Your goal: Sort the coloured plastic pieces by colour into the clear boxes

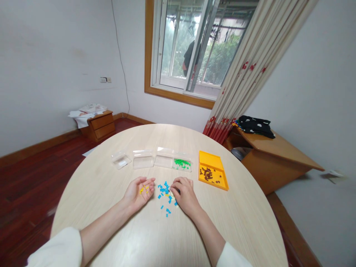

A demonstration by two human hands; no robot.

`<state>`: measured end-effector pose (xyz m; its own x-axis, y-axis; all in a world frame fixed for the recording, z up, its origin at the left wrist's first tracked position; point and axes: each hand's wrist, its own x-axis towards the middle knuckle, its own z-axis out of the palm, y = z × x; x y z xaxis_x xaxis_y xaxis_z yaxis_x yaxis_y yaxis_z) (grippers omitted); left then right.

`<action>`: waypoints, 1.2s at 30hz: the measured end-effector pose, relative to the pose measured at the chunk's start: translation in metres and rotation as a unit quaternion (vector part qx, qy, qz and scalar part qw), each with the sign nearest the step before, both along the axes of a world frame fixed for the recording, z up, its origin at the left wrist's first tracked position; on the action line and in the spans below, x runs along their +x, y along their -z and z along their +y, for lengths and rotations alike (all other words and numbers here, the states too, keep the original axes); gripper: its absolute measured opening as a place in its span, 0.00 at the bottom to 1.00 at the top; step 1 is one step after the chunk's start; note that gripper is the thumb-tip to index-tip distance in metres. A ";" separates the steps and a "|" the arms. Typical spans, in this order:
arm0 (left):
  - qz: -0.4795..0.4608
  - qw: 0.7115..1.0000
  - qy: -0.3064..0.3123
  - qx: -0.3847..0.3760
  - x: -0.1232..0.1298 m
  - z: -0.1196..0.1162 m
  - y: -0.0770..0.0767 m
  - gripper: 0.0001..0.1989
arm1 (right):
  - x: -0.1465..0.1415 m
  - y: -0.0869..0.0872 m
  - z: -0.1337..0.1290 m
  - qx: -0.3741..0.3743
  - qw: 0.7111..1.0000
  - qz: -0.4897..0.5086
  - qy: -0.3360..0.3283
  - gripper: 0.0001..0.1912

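My left hand (139,193) is turned palm up, its fingers slightly curled around several small yellow plastic pieces (144,190) that look like tiny toy bricks. Beside it on the table lies a loose heap of blue pieces (164,189), with a few yellow and pale ones mixed in. My right hand (184,193) reaches into the right side of this heap, palm down. Its thumb and fingers are drawn together over the pieces; whatever sits between the fingertips is too small or hidden to name.
Behind the hands stand clear plastic boxes (143,160) in a row; the rightmost holds green pieces (182,162). An open yellow case (213,183) with dark brown pieces (207,173) lies to the right. The round table (133,237) curves around everything. Outside the window is a person (190,57).
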<state>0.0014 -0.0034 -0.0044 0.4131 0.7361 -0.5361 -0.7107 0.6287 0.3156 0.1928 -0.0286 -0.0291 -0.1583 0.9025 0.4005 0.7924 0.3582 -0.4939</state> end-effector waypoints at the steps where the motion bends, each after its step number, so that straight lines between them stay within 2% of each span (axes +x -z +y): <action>1: -0.001 1.000 0.005 0.002 0.000 0.000 0.000 0.11 | 0.000 -0.001 0.000 0.021 1.000 0.009 0.009 0.06; 4: -0.008 0.999 0.043 0.012 0.001 -0.003 -0.001 0.16 | -0.004 -0.008 -0.002 0.111 0.992 0.053 0.040 0.06; 7: -0.029 0.994 0.103 0.022 0.003 -0.005 0.000 0.21 | -0.011 -0.015 -0.008 0.167 0.982 0.085 0.026 0.06; 10: -0.061 0.987 0.145 0.034 0.003 -0.007 0.004 0.24 | -0.021 -0.019 -0.015 0.163 0.982 0.090 -0.018 0.07; 13: -0.075 0.984 0.158 0.045 0.003 -0.006 0.007 0.23 | -0.027 -0.019 -0.018 0.138 0.985 0.087 -0.056 0.13; 15: -0.067 0.985 0.156 0.044 0.003 -0.006 0.008 0.23 | -0.026 -0.016 -0.018 0.122 0.986 0.092 -0.059 0.17; 18: -0.038 0.989 0.138 0.030 0.004 -0.006 0.006 0.22 | -0.021 -0.013 -0.014 0.103 0.988 0.114 -0.029 0.18; 21: 0.001 0.996 0.086 0.007 0.005 -0.004 0.003 0.15 | -0.015 -0.010 -0.010 0.086 0.988 0.127 0.012 0.15; 23: 0.019 0.999 0.047 -0.006 0.005 -0.003 0.002 0.12 | -0.011 -0.010 -0.009 0.074 0.990 0.120 0.015 0.12; 26: 0.027 0.999 0.023 -0.015 0.004 0.000 0.000 0.12 | -0.006 -0.010 -0.008 0.047 0.994 0.094 -0.010 0.13; 31: 0.022 1.000 0.018 -0.013 0.002 0.001 -0.001 0.13 | -0.004 -0.011 -0.010 -0.008 0.996 0.047 -0.073 0.16; 36: 0.016 1.000 0.012 -0.009 0.002 -0.001 -0.001 0.13 | -0.004 -0.008 -0.011 -0.015 0.994 0.005 -0.104 0.17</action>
<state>0.0030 -0.0042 -0.0035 0.4130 0.7161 -0.5627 -0.6850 0.6514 0.3262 0.1888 -0.0395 -0.0209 -0.3396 0.8619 0.3766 0.6974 0.4994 -0.5141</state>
